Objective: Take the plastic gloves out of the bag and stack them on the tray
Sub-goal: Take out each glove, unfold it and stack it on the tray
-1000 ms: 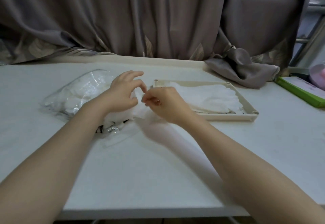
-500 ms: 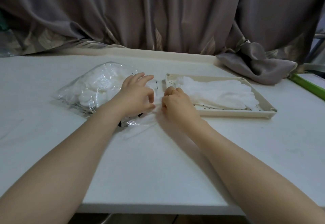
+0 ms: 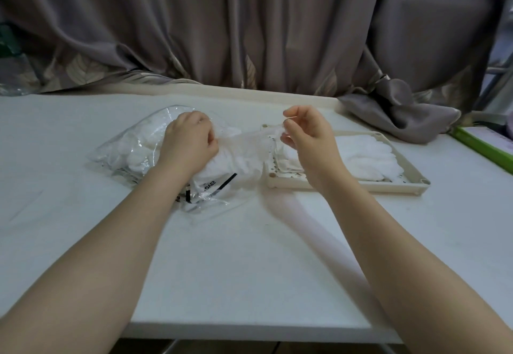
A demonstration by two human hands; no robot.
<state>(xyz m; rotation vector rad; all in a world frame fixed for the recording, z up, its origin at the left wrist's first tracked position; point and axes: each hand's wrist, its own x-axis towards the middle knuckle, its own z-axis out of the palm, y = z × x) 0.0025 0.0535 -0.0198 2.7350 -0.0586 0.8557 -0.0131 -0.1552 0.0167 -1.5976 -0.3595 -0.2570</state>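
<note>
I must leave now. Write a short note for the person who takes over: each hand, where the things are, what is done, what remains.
Left hand grips the glove's end at the bag mouth.
Right hand pinches the thin plastic glove, stretched between both hands.
Tray sits right of the bag, with a stack of gloves on it.
Done: several gloves stacked.
Left: lay this glove on the stack; the bag holds more.

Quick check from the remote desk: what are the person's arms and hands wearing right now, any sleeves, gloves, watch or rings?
Both forearms are bare to the frame edge: no sleeves, watch or bracelet show. The left hand and right hand wear no gloves. No ring shows on either hand, though some fingers are curled out of view.
</note>
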